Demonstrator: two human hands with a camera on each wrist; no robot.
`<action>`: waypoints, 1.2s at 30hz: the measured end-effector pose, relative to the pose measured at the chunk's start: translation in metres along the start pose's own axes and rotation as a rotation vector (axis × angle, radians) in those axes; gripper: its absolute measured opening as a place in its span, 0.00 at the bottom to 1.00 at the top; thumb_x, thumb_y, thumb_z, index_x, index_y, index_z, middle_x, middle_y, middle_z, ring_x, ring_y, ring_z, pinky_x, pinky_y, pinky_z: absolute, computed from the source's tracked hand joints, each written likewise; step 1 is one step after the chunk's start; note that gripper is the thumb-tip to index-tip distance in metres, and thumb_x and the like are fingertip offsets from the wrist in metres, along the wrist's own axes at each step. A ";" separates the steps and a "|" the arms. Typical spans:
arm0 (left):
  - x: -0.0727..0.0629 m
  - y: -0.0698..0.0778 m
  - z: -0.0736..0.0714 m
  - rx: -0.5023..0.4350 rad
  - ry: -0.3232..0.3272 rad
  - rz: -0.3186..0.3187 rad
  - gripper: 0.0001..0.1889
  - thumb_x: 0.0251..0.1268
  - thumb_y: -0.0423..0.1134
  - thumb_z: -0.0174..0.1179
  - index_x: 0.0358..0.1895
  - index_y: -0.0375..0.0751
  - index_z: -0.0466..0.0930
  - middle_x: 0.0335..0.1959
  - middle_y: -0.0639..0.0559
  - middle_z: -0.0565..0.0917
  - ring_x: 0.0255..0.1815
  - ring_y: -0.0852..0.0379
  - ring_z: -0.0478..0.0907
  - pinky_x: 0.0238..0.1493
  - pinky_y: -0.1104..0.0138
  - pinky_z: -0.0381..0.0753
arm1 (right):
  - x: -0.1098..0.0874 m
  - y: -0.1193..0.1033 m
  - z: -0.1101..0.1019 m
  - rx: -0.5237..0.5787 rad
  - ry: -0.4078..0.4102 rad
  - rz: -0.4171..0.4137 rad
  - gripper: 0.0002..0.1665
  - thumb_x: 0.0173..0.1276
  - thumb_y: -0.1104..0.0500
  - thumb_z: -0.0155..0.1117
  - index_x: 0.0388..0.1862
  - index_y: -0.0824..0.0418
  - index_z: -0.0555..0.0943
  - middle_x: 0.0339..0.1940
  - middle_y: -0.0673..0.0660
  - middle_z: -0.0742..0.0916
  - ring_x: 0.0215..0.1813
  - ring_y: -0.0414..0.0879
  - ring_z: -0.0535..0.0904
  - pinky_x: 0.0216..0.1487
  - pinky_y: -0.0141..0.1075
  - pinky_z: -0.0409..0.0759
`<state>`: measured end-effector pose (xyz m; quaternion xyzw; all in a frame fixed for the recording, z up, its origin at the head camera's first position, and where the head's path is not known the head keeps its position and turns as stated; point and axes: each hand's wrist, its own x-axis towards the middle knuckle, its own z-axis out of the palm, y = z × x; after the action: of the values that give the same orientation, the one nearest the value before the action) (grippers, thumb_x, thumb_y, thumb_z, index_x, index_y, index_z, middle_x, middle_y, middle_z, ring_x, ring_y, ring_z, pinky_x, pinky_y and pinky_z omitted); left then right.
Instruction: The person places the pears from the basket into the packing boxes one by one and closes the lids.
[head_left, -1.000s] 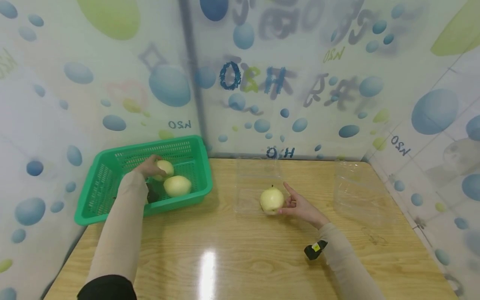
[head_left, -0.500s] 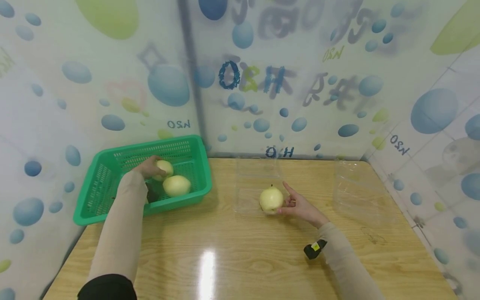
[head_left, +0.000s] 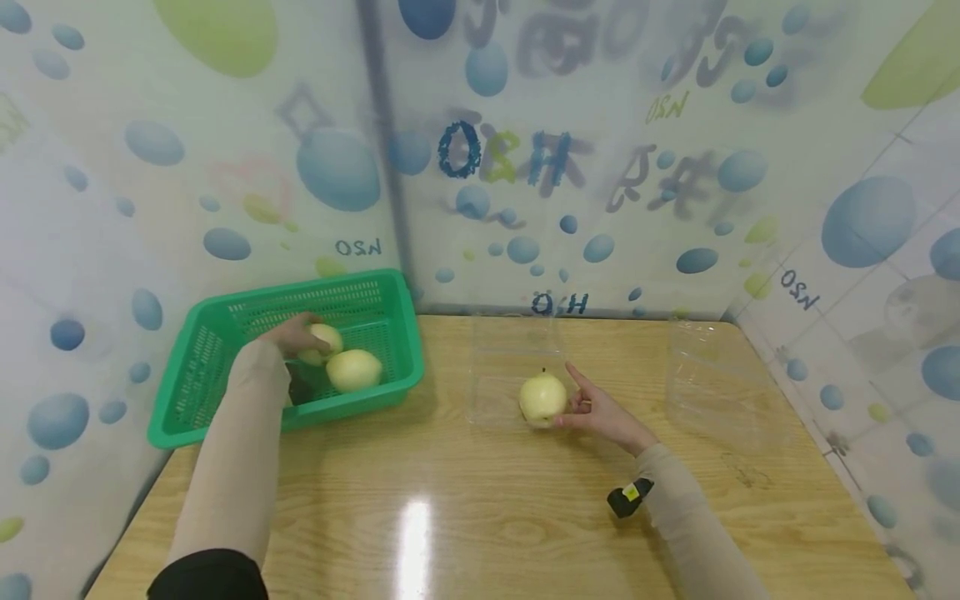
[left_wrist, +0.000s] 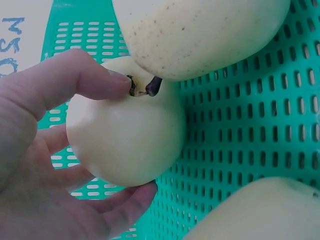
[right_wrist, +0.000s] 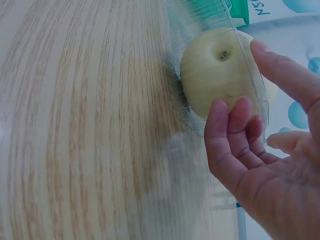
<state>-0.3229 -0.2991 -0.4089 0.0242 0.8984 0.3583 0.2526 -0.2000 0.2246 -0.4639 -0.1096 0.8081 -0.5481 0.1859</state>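
Note:
In the green basket (head_left: 408, 333), my left hand (head_left: 291, 335) grips a pale yellow pear (left_wrist: 127, 140), thumb beside its stem and fingers curled beneath. A speckled pear (left_wrist: 200, 35) overlaps its top in the left wrist view, and another pear (left_wrist: 265, 215) lies lower right. My right hand (head_left: 603, 417) is beside a clear plastic box (head_left: 487, 404) that holds one yellow pear (head_left: 543, 400). Its loosely bent fingers (right_wrist: 218, 125) touch the box's outer wall, and one straighter finger reaches to the box's edge.
The box's clear lid (head_left: 517, 335) lies folded back toward the wall. A second clear plastic box (head_left: 712, 383) stands at the right of the wooden table (head_left: 480, 517). A patterned curtain-like wall (head_left: 480, 242) closes off the back.
My left hand has shifted slightly left inside the basket, the gripped pear moving with it. My right hand and the boxed pear stay in place.

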 end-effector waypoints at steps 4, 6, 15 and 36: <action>-0.005 0.002 -0.002 -0.009 -0.003 -0.002 0.44 0.63 0.41 0.59 0.71 0.22 0.42 0.63 0.20 0.57 0.61 0.25 0.61 0.59 0.40 0.66 | 0.001 0.001 0.000 0.001 -0.004 0.003 0.60 0.63 0.59 0.70 0.80 0.55 0.38 0.41 0.62 0.73 0.37 0.46 0.72 0.39 0.39 0.74; -0.008 0.004 -0.003 -0.028 -0.007 -0.002 0.43 0.65 0.40 0.58 0.72 0.22 0.40 0.63 0.20 0.57 0.61 0.26 0.61 0.60 0.41 0.66 | 0.001 0.002 0.000 -0.002 -0.007 0.004 0.60 0.63 0.59 0.70 0.80 0.55 0.37 0.42 0.62 0.73 0.39 0.47 0.73 0.41 0.40 0.75; -0.013 0.009 -0.006 -0.015 0.005 0.046 0.42 0.67 0.41 0.56 0.71 0.21 0.41 0.61 0.22 0.59 0.60 0.27 0.63 0.60 0.41 0.67 | 0.005 0.004 -0.002 -0.014 0.002 0.009 0.61 0.63 0.57 0.71 0.80 0.55 0.38 0.40 0.61 0.72 0.39 0.48 0.74 0.38 0.40 0.77; -0.019 0.014 -0.013 -0.011 0.024 0.086 0.39 0.69 0.41 0.55 0.72 0.24 0.44 0.60 0.26 0.62 0.59 0.31 0.65 0.59 0.42 0.68 | 0.003 0.002 0.002 -0.022 -0.009 -0.014 0.61 0.63 0.59 0.70 0.79 0.56 0.36 0.37 0.60 0.75 0.35 0.47 0.71 0.36 0.39 0.75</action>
<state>-0.3147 -0.3016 -0.3834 0.0571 0.8975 0.3741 0.2263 -0.2020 0.2225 -0.4665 -0.1198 0.8126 -0.5399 0.1841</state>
